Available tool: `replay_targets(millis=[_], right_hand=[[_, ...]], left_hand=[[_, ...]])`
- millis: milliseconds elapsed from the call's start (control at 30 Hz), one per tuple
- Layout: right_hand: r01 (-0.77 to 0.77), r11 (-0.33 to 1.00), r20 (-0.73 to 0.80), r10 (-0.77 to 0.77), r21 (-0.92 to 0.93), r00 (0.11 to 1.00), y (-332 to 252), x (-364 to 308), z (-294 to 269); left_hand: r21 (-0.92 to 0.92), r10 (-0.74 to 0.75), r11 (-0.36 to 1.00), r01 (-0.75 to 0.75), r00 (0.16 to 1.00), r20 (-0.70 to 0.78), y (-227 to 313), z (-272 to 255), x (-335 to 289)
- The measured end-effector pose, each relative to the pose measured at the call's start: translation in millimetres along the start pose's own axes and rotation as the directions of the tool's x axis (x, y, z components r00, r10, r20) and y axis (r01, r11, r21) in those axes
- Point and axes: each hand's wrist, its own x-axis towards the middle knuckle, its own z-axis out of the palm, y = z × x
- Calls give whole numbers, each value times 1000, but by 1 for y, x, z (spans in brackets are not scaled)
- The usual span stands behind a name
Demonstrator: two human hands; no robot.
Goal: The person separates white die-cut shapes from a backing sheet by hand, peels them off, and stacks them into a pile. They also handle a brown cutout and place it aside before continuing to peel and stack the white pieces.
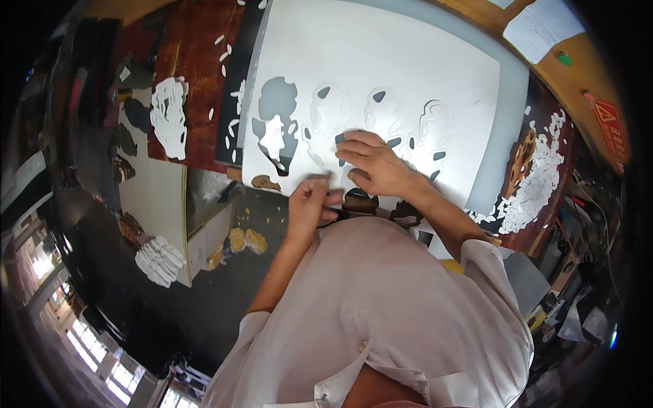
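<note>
From my remote seat, I couldn't tell whether the left hand's (310,206) curled fingers pinched anything beside the near edge of the white cut-out sheet (408,61). Rightward, the right hand (378,165) rested atop it, thumb and fingers apart; dragging sideways could have torn narrow strips between holes.

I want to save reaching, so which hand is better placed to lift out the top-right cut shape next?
Probably your right hand: it lies over the white sheet, closer to the top-right cut shape. Your left hand is farther left, by the sheet's near edge.
</note>
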Motion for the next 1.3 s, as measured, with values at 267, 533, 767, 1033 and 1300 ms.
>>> replay_targets(millis=[267, 533, 767, 1033, 1300], right_hand=[[47, 999, 87, -47, 0, 995, 11, -16, 11], [-374, 492, -149, 738, 786, 659, 53, 73, -53], [-166, 413, -277, 809, 895, 519, 116, 107, -124], [-337, 404, -104, 758, 850, 644, -14, 109, -105], [-342, 203, 148, 623, 918, 768, -38, 87, -62]], left_hand=[[-322, -181, 918, 230, 968, 173, -3, -18, 19], [-59, -154, 987, 148, 982, -110, -7, 7, 29], [498, -66, 866, 45, 997, 26, 26, -5, -3], [326, 347, 853, -408, 909, 231, 130, 36, 25], [451, 123, 777, -440, 808, 577, 156, 17, 50]])
